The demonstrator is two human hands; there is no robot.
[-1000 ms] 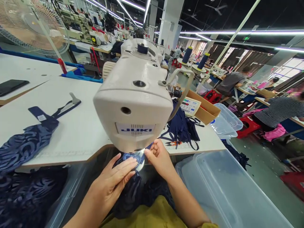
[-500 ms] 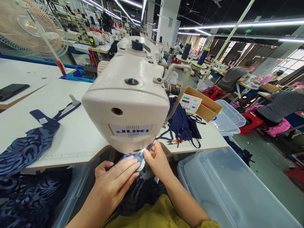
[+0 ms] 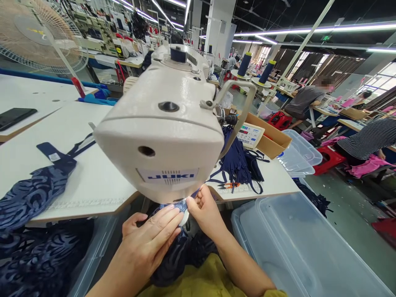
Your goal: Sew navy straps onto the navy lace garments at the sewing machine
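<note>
A navy patterned bra (image 3: pixel 173 258) hangs in front of me, its lighter blue lace edge running under the head of the white JUKI sewing machine (image 3: pixel 167 140). My left hand (image 3: pixel 151 235) lies over this edge, fingers stretched out flat on the fabric and thumb apart. A pale rounded edge shows beside its fingertips. On the other side, my right hand (image 3: pixel 206 210) is closed in a pinch on a narrow blue strap (image 3: pixel 195 193) close to the needle area. The machine head hides the needle and the presser foot.
Another patterned bra (image 3: pixel 40 185) lies on the left of the white table (image 3: pixel 99 185). Right of the machine are navy straps (image 3: pixel 233 159), orange thread snips (image 3: pixel 228 186) and a cardboard box (image 3: pixel 274 138). Plastic bins (image 3: pixel 297 239) flank me; a phone (image 3: pixel 17 117) lies far left.
My view has shifted slightly, making the machine head look larger. Both hands stay almost in place; the bra below them hangs a little differently and more of its pale edge shows.
</note>
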